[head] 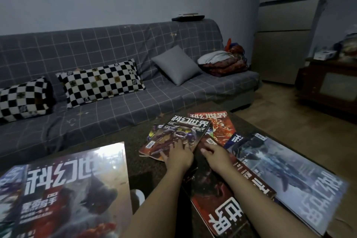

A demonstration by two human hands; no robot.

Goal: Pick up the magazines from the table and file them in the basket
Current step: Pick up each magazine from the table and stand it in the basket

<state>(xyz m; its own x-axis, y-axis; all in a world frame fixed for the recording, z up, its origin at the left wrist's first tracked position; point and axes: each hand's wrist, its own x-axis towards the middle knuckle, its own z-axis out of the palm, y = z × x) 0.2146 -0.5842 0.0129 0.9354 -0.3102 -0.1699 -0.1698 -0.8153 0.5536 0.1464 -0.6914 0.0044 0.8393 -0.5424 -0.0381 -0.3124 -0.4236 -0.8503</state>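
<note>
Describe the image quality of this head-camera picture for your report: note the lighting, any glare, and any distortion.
Head view: the room is dim, with a bluish cast; ceiling-light glare whitens the top of the large near-left magazine; wide-angle distortion stretches that cover and the grey-blue magazine at the right edge; the cabinet at far right is dark and soft; both hands, left and right, are reasonably sharp.

- One view only, worn on the person's head, so it looks from their own standpoint at the near edge of the table (pixel 133 142).
- It faces forward and down, across the table toward the sofa (pixel 123 75) and the wall behind.
- It sits close: both forearms reach in from the bottom edge, and the wide lens bends the near corners.
</note>
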